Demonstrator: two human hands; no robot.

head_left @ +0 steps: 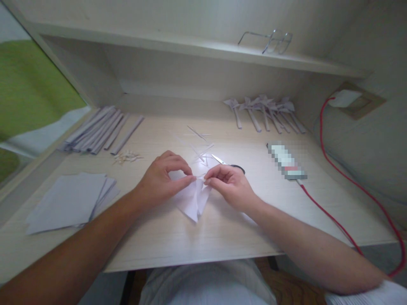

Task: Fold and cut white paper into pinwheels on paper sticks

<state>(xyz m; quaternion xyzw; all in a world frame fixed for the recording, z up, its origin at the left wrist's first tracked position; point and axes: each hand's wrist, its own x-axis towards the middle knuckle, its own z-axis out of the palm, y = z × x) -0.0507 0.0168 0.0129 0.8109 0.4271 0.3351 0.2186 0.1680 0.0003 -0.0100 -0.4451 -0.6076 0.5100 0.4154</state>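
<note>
In front of me, over the middle of the desk, a white paper pinwheel (190, 202) is held up with its folded corners pointing down. My left hand (167, 176) pinches its top edge between thumb and index finger. From the other side my right hand (230, 184) is closed in a pinch on the same paper, the two sets of fingertips almost meeting. Whatever small thing may sit between the right fingertips is too small to make out. Just beyond the right hand lie scissors (222, 161), their black handle partly hidden. Thin white paper strips (203, 152) are scattered behind the hands.
At left are rolled paper sticks (98, 129), a pile of small pale pieces (126, 157) and stacked paper squares (68, 201). Several finished pinwheels (263, 108) lie back right. A phone (286, 161) is on a red cable (330, 220). Glasses (273, 41) rest on the shelf.
</note>
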